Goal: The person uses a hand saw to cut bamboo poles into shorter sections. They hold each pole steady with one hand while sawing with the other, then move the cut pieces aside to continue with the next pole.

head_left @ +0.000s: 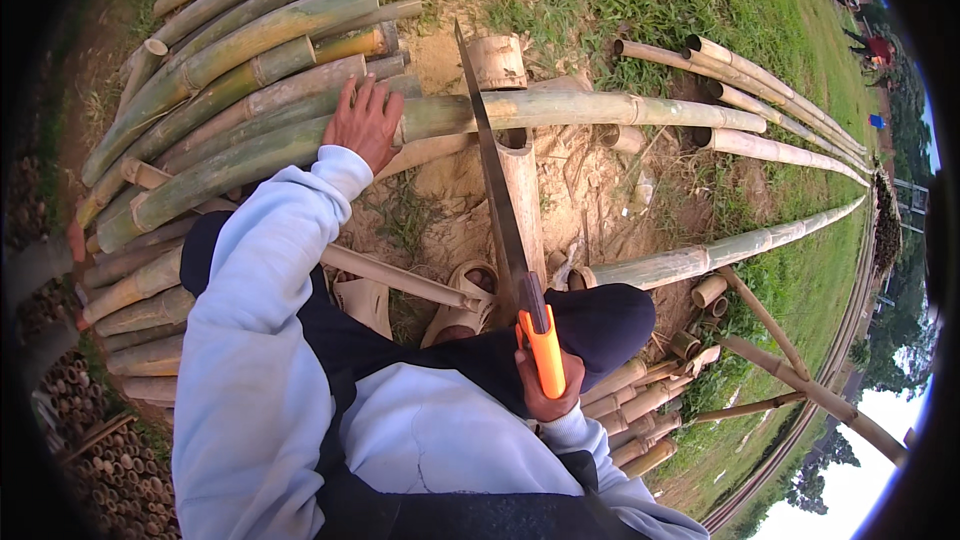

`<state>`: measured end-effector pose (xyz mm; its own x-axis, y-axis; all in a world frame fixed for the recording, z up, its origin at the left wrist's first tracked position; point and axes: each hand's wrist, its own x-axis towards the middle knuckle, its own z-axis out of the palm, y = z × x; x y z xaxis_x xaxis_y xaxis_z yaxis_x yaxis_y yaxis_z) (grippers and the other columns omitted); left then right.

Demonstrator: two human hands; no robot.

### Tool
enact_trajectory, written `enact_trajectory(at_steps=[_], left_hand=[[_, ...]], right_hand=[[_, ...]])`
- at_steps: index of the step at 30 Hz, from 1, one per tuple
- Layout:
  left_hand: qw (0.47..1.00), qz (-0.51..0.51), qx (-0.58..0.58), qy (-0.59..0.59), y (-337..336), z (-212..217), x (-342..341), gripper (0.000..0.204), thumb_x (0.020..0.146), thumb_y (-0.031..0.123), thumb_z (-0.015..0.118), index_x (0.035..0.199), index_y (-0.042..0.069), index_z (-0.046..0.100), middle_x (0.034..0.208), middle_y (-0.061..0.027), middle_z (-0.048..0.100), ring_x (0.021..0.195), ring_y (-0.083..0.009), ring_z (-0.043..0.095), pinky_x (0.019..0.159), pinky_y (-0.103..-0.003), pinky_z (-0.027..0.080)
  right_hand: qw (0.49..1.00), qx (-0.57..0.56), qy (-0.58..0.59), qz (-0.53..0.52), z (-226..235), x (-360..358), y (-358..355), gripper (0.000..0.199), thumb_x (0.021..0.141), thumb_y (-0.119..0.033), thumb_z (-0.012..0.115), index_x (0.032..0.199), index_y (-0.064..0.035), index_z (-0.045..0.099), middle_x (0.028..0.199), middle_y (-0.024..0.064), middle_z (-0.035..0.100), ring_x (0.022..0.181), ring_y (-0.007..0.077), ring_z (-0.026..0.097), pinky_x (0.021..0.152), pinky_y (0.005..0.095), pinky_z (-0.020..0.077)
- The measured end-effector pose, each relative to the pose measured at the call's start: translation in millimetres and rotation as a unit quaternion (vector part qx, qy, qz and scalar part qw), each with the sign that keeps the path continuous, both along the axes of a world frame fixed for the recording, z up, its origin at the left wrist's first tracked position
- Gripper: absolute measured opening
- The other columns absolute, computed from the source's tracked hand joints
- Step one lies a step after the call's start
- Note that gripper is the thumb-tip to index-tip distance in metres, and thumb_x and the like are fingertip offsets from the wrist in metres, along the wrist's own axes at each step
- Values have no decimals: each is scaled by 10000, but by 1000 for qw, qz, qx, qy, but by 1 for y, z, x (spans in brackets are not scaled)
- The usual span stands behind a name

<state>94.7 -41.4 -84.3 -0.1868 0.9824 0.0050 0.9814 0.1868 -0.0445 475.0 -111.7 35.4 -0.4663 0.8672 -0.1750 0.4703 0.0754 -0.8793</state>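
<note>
1. Progress: the bamboo pole [580,108] appears as one length on both sides of the handsaw [502,200]. By judgement, a cut here is at most at its start; no kerf can be made out, and full separation is outstanding.
2. Surroundings: short bamboo pieces [640,410] lie at lower right, apparently already cut. A stack of bamboo [265,25] lies at upper left.
3. Position: the pole runs across the view beyond the knees, over a bamboo support [520,190]. The blade crosses it; contact cannot be confirmed.
4. Left hand [365,125]: fingers extended and slightly spread, laid over the pole left of the blade, not wrapped round it.
5. Right hand [548,380]: fingers closed around the saw's orange handle, well apart from the pole.
</note>
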Motion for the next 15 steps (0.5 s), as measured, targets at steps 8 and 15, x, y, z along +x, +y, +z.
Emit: enact_trajectory(at_steps=[8, 15], left_hand=[[999, -32, 43, 10, 11, -5, 3, 679, 694, 347, 890, 1207, 89, 529, 1383, -168, 557, 1394, -368, 453, 1188, -578, 276], [999, -6, 47, -3, 0, -7, 4, 660, 698, 336, 881, 1197, 88, 526, 1397, -172, 554, 1394, -375, 455, 1184, -589, 277]], right_hand=[[990, -69, 115, -45, -61, -95, 100, 116, 940, -71, 694, 999, 28, 679, 713, -9, 599, 615, 60, 512, 578, 243, 439], [994, -102, 8, -26, -4, 11, 1, 312, 909, -22, 686, 1213, 46, 674, 960, 102, 730, 840, 146, 699, 796, 259, 524]])
